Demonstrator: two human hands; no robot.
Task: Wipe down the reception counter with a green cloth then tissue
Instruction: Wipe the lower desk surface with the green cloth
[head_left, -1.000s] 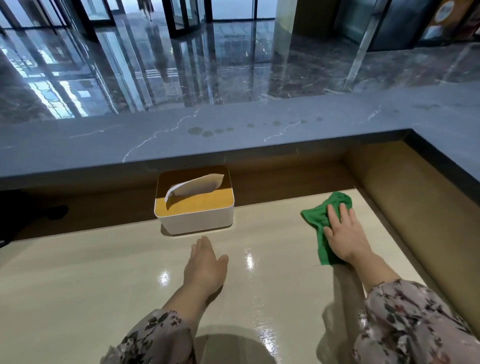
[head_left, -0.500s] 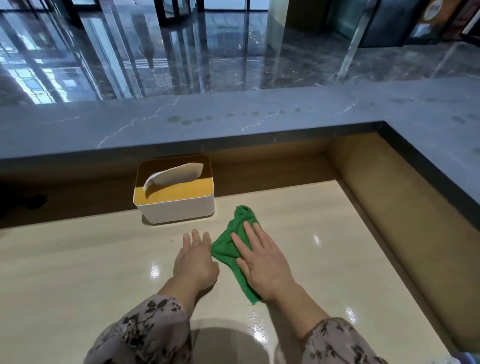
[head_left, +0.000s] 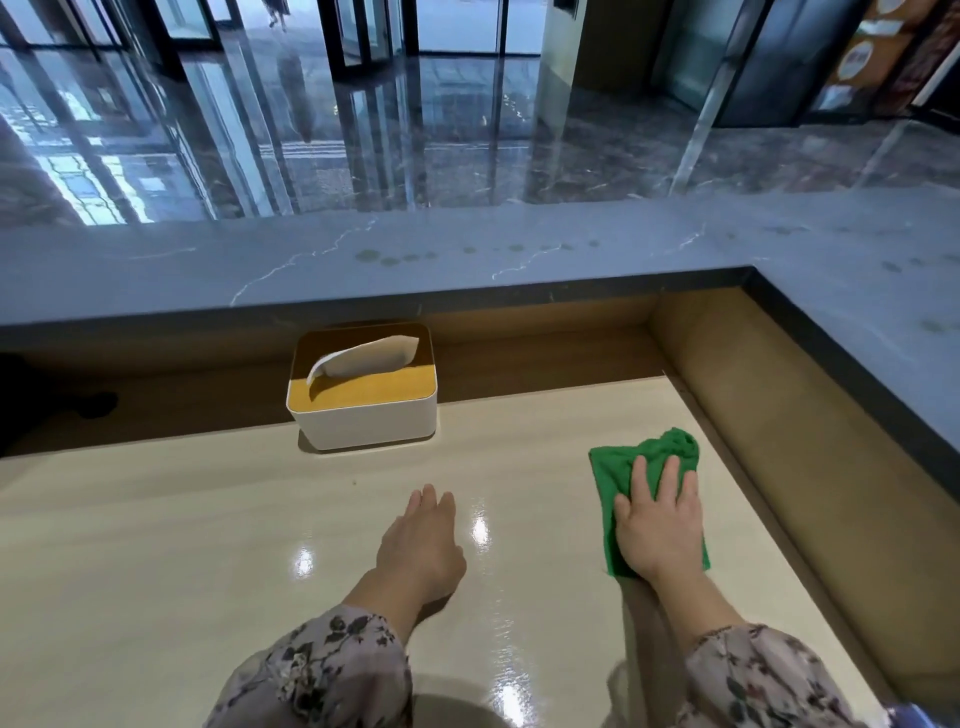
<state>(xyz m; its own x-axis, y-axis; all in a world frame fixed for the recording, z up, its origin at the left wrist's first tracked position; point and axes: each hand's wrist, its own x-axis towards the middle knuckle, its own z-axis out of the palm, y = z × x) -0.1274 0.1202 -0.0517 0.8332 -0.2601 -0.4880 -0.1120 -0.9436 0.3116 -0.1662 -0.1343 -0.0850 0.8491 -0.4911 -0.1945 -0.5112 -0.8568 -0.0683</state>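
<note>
Glossy pale surface (head_left: 182, 545) fills the near view, with bright ceiling lights mirrored on it between the two arms. Both arms wear floral sleeves (head_left: 322, 670) at the bottom edge. Left hand (head_left: 421, 545) lies palm down on the bare surface, fingers straight and close together, its grip slack and holding nothing. Right hand (head_left: 657, 525) lies flat on a green cloth (head_left: 613, 467), fingers slightly spread, pressing it down rather than clamping it; whether the thumb tucks under the cloth's edge is hard to tell. The cloth sits on the right part of the surface, near the tan side wall (head_left: 810, 467) but apart from it; its far end is bunched, and its near corner shows below the palm.

Beyond the left hand, well apart from it, a white tissue box (head_left: 363, 421) with a wooden lid stands at the surface's back edge. One tissue (head_left: 363, 356) sticks out of the slot, leaning right. Nothing lies between the hands and the box. Left of it, under the ledge, is a dark shape too shadowed to identify.

Above the box a grey stone ledge (head_left: 467, 260) with white veins and a row of small damp-looking spots runs across and turns the corner on the right. Past it lies a polished dark floor (head_left: 467, 145) reflecting glass doors (head_left: 363, 31).
</note>
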